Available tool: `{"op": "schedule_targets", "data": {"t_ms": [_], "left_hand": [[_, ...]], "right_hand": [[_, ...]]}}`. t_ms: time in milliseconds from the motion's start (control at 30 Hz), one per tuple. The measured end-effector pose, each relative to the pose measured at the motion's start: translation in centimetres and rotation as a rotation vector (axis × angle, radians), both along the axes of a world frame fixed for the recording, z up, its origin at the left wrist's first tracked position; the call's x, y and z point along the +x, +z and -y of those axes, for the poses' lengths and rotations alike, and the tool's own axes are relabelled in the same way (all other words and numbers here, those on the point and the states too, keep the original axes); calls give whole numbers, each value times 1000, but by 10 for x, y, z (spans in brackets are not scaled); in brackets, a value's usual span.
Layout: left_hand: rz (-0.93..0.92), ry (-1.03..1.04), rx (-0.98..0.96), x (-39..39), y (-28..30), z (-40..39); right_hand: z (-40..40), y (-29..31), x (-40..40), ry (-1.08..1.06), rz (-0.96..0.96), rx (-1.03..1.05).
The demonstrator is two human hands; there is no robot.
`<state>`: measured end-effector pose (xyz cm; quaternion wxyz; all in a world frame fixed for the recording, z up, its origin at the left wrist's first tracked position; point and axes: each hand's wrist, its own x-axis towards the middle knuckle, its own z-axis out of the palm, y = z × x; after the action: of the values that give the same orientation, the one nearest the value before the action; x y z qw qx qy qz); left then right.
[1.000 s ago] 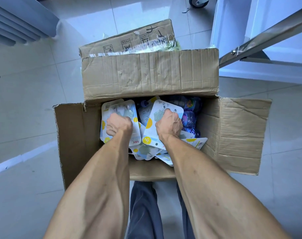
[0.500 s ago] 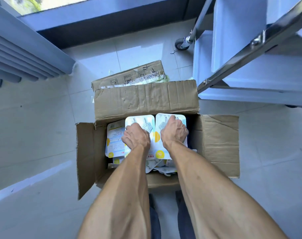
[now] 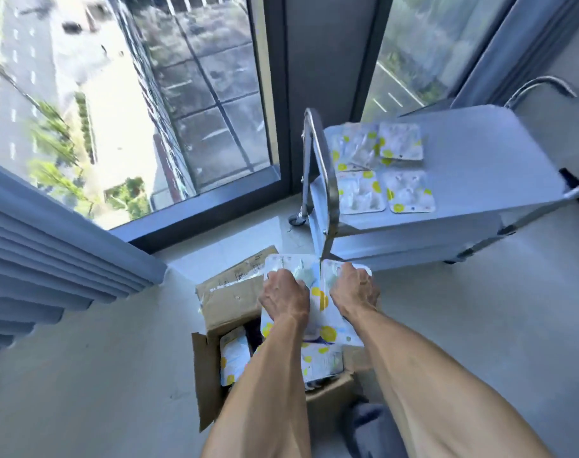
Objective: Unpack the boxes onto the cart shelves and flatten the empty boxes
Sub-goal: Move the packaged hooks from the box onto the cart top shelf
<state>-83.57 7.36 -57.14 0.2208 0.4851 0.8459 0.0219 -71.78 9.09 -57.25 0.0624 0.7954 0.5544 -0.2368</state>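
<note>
An open cardboard box (image 3: 209,375) stands on the floor below me, with white blister packs (image 3: 235,355) dotted yellow still inside. My left hand (image 3: 283,297) grips a stack of these packs (image 3: 291,266), and my right hand (image 3: 354,290) grips a second stack (image 3: 339,332) beside it. Both stacks are lifted above the box, side by side. The cart (image 3: 479,193) stands to the upper right, and its top shelf holds several packs (image 3: 384,166) laid flat.
A second cardboard box (image 3: 232,285) lies behind the open one. The cart's steel handle (image 3: 321,180) rises just beyond my hands. Floor-to-ceiling windows (image 3: 149,94) and a blue curtain (image 3: 50,252) close off the far and left sides. My trouser leg (image 3: 370,428) shows at the bottom.
Both hands have risen out of the box with their packs. The view has tilted up, bringing the window and the cart's top shelf into sight.
</note>
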Motion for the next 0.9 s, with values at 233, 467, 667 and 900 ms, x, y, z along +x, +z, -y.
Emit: {"op": "schedule_targets", "data": {"t_ms": [233,467,667,900], "left_hand": [[21,-90,223,75,101,-60],[105,-158,164,171,84,-158],[47,-24,88,209,18,-243],[44,42,-17,223,-27,-287]], "right_hand": [[-54,109,108,-82,19,144],[-155,98,202,-49,24,202],[-231,35,243,74,39,154],[-279,-21,234,125,-9,83]]}}
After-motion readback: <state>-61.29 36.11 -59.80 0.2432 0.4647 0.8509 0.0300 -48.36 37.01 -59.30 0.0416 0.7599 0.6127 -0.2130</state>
